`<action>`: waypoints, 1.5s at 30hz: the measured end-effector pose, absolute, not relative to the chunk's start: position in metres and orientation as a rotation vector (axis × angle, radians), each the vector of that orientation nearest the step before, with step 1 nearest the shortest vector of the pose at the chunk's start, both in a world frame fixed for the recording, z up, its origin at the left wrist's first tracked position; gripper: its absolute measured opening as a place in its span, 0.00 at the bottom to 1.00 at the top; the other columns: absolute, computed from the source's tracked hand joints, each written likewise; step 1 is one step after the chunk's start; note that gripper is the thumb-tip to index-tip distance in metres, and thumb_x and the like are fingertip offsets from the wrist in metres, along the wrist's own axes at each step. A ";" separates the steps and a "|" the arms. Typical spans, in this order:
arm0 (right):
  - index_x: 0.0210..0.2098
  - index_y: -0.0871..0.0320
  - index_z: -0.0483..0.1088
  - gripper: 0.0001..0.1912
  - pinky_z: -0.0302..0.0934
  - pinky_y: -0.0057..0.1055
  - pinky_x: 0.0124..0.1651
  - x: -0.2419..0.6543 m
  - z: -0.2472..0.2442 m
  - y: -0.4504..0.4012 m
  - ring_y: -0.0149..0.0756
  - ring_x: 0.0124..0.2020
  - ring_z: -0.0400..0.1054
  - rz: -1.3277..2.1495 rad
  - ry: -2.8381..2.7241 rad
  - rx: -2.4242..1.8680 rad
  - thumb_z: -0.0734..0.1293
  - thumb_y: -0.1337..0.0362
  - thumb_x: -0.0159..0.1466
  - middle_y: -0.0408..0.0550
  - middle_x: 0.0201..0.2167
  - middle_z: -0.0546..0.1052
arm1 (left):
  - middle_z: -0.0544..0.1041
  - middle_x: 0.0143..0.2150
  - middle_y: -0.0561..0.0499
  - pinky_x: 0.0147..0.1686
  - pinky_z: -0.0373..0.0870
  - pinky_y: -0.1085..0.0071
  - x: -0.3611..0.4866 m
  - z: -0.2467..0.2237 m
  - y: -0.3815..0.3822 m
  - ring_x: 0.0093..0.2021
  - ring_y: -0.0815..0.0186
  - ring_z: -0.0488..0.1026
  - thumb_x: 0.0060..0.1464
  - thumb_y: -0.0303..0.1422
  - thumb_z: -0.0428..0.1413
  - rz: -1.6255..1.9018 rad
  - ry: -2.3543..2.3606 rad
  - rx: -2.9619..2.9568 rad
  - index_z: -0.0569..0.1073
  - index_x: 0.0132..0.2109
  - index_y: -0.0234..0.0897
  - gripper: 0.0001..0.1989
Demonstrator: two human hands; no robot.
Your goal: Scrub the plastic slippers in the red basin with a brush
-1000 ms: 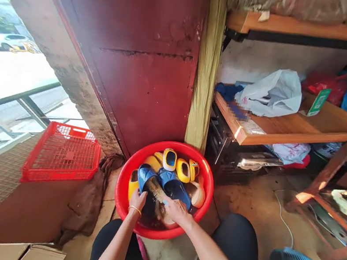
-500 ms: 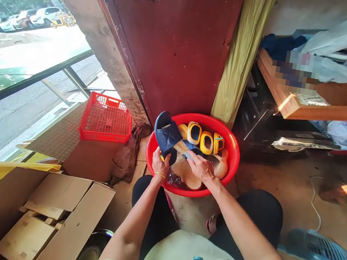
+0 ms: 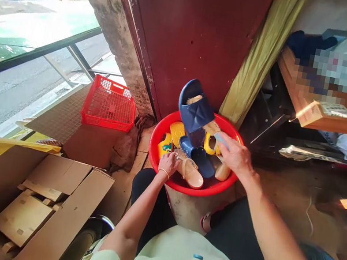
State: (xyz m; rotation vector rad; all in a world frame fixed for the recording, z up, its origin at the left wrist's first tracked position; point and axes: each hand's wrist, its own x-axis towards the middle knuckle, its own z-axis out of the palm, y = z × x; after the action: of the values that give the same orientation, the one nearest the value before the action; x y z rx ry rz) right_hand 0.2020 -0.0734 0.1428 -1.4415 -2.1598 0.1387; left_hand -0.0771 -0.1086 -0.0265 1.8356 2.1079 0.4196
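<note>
My right hand (image 3: 238,158) grips the light blue handle of a scrubbing brush (image 3: 212,128). Its bristled end passes through a navy slipper (image 3: 198,114), which hangs raised above a red basin (image 3: 241,135). Low inside the left part of the basin is my left hand (image 3: 169,164), beside a beige sandal (image 3: 191,173); its fingertips are partly hidden, so their grip is unclear. A second blue slipper (image 3: 200,159) lies in the middle. Yellow footwear (image 3: 166,144) with a green figure sits just beyond my left hand, and another yellow shoe (image 3: 211,143) lies behind the brush.
A red plastic crate (image 3: 109,107) stands left of the basin, near a brown cloth (image 3: 123,150). An open cardboard box (image 3: 79,207) holds wooden pieces at lower left. The dark red door (image 3: 189,38) rises behind the basin; a wooden drawer (image 3: 339,123) juts out at right.
My left hand has left the navy slipper and moved down into the basin. The slipper, hanging on the brush, has risen and shifted right with my right hand.
</note>
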 end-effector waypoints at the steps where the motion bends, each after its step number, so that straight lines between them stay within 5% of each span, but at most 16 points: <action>1: 0.64 0.51 0.68 0.23 0.67 0.39 0.58 0.215 0.154 -0.070 0.44 0.54 0.73 0.120 -2.151 -1.445 0.58 0.55 0.72 0.49 0.56 0.77 | 0.71 0.62 0.39 0.63 0.61 0.56 -0.076 -0.027 -0.109 0.63 0.52 0.66 0.62 0.40 0.54 0.395 2.108 1.839 0.67 0.62 0.38 0.24; 7: 0.60 0.43 0.70 0.22 0.68 0.59 0.49 0.258 0.193 -0.039 0.55 0.46 0.77 0.052 -2.204 -1.728 0.61 0.48 0.70 0.53 0.46 0.81 | 0.72 0.60 0.39 0.63 0.61 0.57 -0.075 -0.029 -0.107 0.62 0.52 0.66 0.64 0.39 0.51 0.400 2.105 1.859 0.69 0.61 0.37 0.21; 12: 0.39 0.61 0.80 0.14 0.67 0.55 0.45 0.238 0.161 -0.006 0.53 0.38 0.78 0.085 -2.389 -2.015 0.66 0.59 0.67 0.63 0.33 0.80 | 0.74 0.57 0.40 0.63 0.61 0.59 -0.076 -0.027 -0.108 0.61 0.54 0.68 0.65 0.38 0.50 0.461 2.106 1.826 0.71 0.59 0.38 0.19; 16: 0.31 0.59 0.78 0.14 0.67 0.55 0.44 0.253 0.147 -0.006 0.54 0.36 0.78 0.113 -2.428 -2.054 0.68 0.56 0.65 0.63 0.30 0.80 | 0.75 0.56 0.41 0.64 0.60 0.59 -0.077 -0.028 -0.109 0.60 0.55 0.68 0.64 0.36 0.51 0.504 2.077 1.831 0.72 0.57 0.37 0.17; 20: 0.35 0.53 0.79 0.17 0.66 0.56 0.45 0.291 0.157 -0.041 0.54 0.35 0.77 0.093 -2.440 -1.971 0.65 0.48 0.66 0.58 0.29 0.79 | 0.75 0.55 0.40 0.64 0.61 0.59 -0.076 -0.031 -0.108 0.59 0.55 0.69 0.64 0.37 0.51 0.570 2.070 1.814 0.72 0.57 0.37 0.17; 25: 0.47 0.43 0.78 0.18 0.67 0.46 0.41 0.268 0.145 -0.099 0.50 0.37 0.77 0.232 -2.698 -1.802 0.60 0.47 0.68 0.51 0.39 0.82 | 0.75 0.55 0.41 0.62 0.63 0.59 -0.075 -0.034 -0.105 0.59 0.55 0.69 0.64 0.37 0.51 0.608 2.049 1.799 0.73 0.56 0.38 0.17; 30: 0.50 0.51 0.78 0.17 0.66 0.38 0.43 0.197 0.093 -0.099 0.48 0.43 0.78 0.455 -2.694 -1.895 0.61 0.57 0.69 0.56 0.44 0.82 | 0.76 0.54 0.43 0.63 0.63 0.58 -0.076 -0.031 -0.106 0.57 0.56 0.71 0.64 0.36 0.51 0.579 2.070 1.785 0.73 0.56 0.39 0.16; 36: 0.61 0.51 0.70 0.22 0.67 0.32 0.49 0.162 0.057 -0.086 0.41 0.50 0.76 0.475 -2.533 -1.811 0.55 0.58 0.73 0.49 0.49 0.82 | 0.74 0.58 0.42 0.64 0.62 0.58 -0.075 -0.026 -0.111 0.59 0.56 0.69 0.63 0.39 0.53 0.656 1.963 1.909 0.71 0.61 0.39 0.21; 45: 0.60 0.52 0.71 0.22 0.69 0.33 0.49 0.172 0.107 -0.089 0.43 0.48 0.77 0.467 -2.170 -1.561 0.59 0.55 0.71 0.49 0.52 0.81 | 0.75 0.57 0.42 0.64 0.62 0.58 -0.076 -0.025 -0.106 0.60 0.56 0.69 0.64 0.42 0.54 0.843 1.883 1.757 0.72 0.60 0.38 0.21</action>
State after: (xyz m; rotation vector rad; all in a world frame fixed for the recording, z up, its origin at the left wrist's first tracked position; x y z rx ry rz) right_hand 0.1719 -0.0889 0.1066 -1.5613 -2.1704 0.4672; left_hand -0.0760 -0.1055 -0.0253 1.7569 1.8830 0.8434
